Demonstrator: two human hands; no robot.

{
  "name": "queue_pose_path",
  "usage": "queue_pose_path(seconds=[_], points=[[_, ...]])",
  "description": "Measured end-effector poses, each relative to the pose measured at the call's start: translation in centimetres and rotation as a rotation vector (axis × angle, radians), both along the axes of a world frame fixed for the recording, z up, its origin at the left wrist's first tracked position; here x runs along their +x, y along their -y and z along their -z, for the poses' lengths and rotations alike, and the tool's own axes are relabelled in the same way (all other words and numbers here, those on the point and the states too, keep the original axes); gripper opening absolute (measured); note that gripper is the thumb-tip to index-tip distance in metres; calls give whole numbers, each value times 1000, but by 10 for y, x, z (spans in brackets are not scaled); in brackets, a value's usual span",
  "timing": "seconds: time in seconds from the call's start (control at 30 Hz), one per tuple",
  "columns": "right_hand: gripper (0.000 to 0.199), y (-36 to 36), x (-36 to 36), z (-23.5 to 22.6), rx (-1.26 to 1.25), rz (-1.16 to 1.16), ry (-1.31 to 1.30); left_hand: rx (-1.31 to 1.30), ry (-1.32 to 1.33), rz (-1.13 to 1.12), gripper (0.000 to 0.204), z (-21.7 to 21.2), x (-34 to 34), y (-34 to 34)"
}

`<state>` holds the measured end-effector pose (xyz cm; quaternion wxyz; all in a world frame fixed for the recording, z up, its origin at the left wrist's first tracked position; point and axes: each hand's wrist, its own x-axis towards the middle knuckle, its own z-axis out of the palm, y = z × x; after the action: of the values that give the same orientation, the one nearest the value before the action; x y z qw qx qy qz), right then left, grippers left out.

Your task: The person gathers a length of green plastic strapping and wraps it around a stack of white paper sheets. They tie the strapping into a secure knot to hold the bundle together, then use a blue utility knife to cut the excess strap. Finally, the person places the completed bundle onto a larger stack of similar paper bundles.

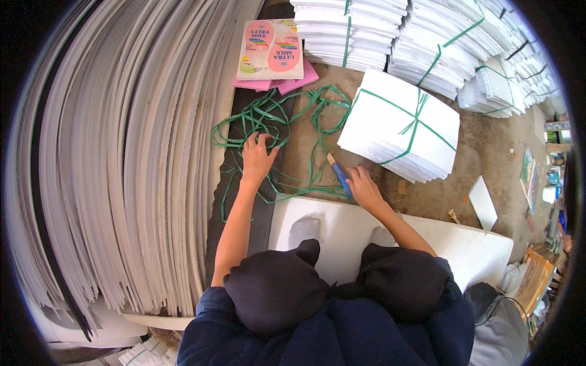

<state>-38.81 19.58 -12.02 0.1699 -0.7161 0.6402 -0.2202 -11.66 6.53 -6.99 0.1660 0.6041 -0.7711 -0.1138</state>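
Green strapping (287,131) lies in a loose tangle on the dirt floor (488,152), its loops spilling out just beyond and around the fingertips of the person's left hand (257,157). That hand rests palm-down on the tangle with fingers spread, their tips on the green loops — whether any strand is actually gripped cannot be told from above. More strands trail back past the wrist and across toward the other hand.

The right hand (365,188) is closed around a blue-handled utility knife (338,172), fingers curled together on the handle; the pale blade end points up and away from the knuckles, near a strand of the strapping. Just beyond the blade, to the right of those fingers, sits a bundle of white sheets (400,125) tied crosswise with the same green strap.

Further out from both hands, more strapped white stacks (378,30) line the top of the view, and a pink printed carton (271,52) lies flat beyond the left fingertips. To the left of the left hand rises a tall wall of stacked white sheets (122,152) seen edge-on. Behind both wrists, nearer the body, a white board (348,229) spans the floor, the person's dark-clad knees (342,287) crouched above it.
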Motion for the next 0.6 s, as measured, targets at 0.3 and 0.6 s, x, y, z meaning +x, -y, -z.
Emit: queue_pose_path(seconds=[0.3,0.6], points=[[26,21,-79,-163,-360,191,4,-179,-444,490,23,-83,-117,46],[47,62,-121,-142,-243,319,5,-254,-149,598,21,-69,-246,55]])
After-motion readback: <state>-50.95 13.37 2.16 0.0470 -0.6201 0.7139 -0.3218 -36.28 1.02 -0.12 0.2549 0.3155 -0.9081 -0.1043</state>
